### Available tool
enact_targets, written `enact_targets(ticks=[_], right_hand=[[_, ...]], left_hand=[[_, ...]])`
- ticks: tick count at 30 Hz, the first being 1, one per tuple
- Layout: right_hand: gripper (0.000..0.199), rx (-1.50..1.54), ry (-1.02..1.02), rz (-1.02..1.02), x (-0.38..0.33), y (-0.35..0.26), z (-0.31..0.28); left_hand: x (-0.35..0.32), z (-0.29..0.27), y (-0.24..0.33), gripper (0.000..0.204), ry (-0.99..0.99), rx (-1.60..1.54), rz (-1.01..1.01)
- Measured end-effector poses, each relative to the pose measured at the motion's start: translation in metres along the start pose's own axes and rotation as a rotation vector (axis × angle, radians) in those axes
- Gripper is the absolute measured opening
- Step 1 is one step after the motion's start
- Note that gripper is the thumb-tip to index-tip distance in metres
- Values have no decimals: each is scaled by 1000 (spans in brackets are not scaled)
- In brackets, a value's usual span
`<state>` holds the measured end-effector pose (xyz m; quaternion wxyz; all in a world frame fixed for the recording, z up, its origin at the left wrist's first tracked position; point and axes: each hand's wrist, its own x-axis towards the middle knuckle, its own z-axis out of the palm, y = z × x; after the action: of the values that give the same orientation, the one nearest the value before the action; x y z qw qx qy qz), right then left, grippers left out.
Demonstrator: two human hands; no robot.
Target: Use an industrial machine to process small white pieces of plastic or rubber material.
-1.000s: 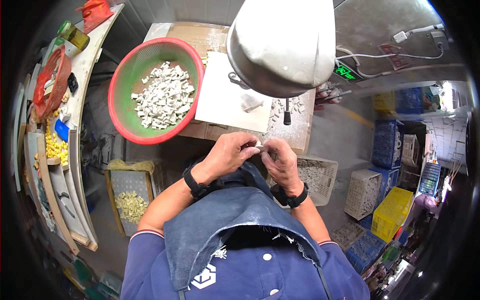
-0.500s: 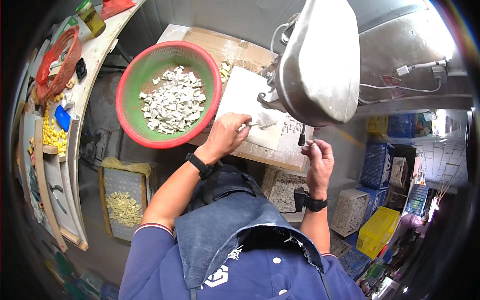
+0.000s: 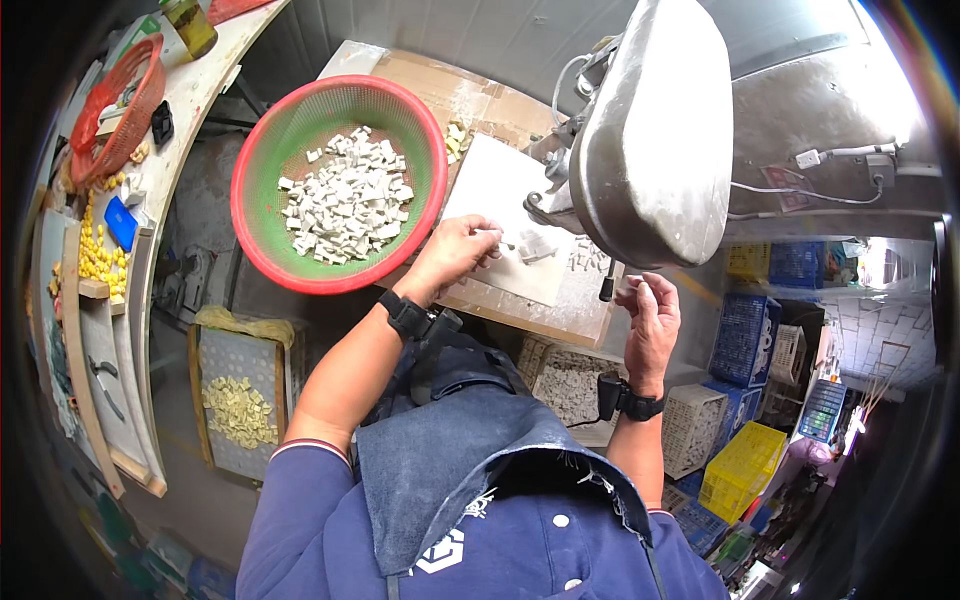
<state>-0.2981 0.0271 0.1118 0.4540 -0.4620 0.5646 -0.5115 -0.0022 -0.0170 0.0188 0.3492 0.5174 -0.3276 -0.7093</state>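
Note:
My left hand (image 3: 456,260) is over the near edge of a white board (image 3: 490,185), its fingers pinched together; what they hold, if anything, is too small to name. Just right of those fingertips, small whitish pieces (image 3: 537,246) lie on the board. My right hand (image 3: 652,318) is raised off the table's right corner with thumb and fingers closed, and I cannot make out what is in them. Near its fingertips hangs a short black handle (image 3: 607,287) under a grey metal machine with a rounded housing (image 3: 655,140). More small grey-white pieces (image 3: 588,257) lie beneath the machine.
A red-rimmed green mesh basket (image 3: 240,190) holds many white pieces, left of the board. A tray of yellowish pieces (image 3: 240,412) stands low on the left, near a cluttered shelf (image 3: 190,110). Below the table sits a crate of pieces (image 3: 575,390). Yellow (image 3: 742,470) and blue crates (image 3: 745,325) stand right.
The whole view has shifted slightly. My left fingers have drawn apart from the whitish piece on the board. My right hand remains by the black handle, fingers still closed.

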Motion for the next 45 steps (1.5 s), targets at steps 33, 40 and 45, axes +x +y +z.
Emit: enact_targets(ticks=[33,40,45], right_hand=[[17,5,-53,57,0,14,3],[16,-2,-57,56,4,16,-1],[15,27,-75,36,11,5,4]], left_hand=[[-16,6,-28,15,405,1121,961],[-26,14,-21,21,376,1008,923],[-19,22,-26,25,452,925,789]])
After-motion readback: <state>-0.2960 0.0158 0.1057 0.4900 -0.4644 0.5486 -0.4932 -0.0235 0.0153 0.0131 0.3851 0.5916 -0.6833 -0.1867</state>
